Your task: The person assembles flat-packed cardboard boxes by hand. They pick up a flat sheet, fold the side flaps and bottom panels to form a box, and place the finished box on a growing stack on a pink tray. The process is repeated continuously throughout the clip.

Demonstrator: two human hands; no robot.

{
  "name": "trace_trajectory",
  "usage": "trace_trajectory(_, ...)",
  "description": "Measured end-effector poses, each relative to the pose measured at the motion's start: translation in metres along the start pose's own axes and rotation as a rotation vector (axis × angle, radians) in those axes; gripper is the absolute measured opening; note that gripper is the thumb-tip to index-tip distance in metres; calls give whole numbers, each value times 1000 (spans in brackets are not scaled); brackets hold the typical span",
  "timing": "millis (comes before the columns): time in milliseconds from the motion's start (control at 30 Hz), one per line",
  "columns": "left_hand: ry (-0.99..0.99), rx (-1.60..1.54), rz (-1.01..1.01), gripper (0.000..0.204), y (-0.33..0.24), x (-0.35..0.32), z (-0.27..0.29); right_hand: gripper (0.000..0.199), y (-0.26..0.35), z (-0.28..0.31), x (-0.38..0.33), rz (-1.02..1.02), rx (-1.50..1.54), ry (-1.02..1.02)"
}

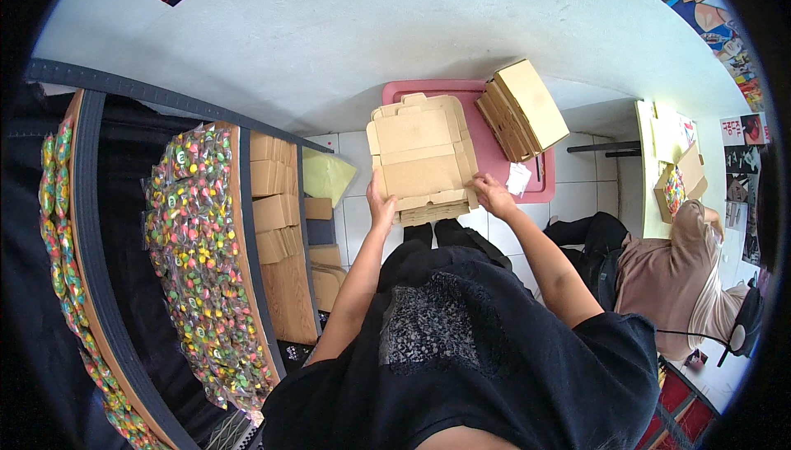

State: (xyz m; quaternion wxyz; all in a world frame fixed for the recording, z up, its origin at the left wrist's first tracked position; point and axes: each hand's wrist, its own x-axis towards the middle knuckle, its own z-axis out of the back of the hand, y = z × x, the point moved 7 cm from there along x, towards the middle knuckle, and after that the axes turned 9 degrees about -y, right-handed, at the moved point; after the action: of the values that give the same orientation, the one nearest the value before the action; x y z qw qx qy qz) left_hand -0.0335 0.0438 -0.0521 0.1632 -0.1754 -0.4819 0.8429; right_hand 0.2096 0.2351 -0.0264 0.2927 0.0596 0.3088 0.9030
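In front of me lies an unfolded cardboard box blank [420, 150], brown, with creases and tabs along its edges. More flat cardboard [435, 213] shows in layers under its near edge. My left hand [381, 205] holds the blank's near left edge, thumb on top. At the near right corner, my right hand [493, 194] is closed with its fingers on the flap. A pink low table [395, 87] is beneath the cardboard. Beside the blank, on the table's right side, stands a stack of folded cardboard boxes [523, 112].
White papers [517, 178] lie on the table near my right hand. To my left, a shelf rack [247, 227] holds many bags of colourful candy [198, 260] and cardboard boxes [276, 211]. A seated person [671, 277] works at a desk on the right, beside an open candy-filled box [680, 186].
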Motion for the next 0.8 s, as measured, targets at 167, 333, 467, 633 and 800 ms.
trace_trajectory(167, 279, -7, -102, 43, 1, -11, -11, 20, -34, -22, -9, -245, 377, -102)
trace_trajectory(333, 372, 85, -196, 25, 3, -18, 1, 20, -45, -31, -5, -540, 653, -42)
trace_trajectory(467, 356, 25, -160, 18, 3, -21, 0, 25, -15, -18, 16, -362, 299, -45)
trace_trajectory(633, 256, 3, -166, 18, -12, -26, 0, 28, -20, -30, 21, -542, 502, -281)
trace_trajectory(800, 187, -23, -2, 21, 8, -22, 1, 28, -10, -26, 30, -303, 300, -66)
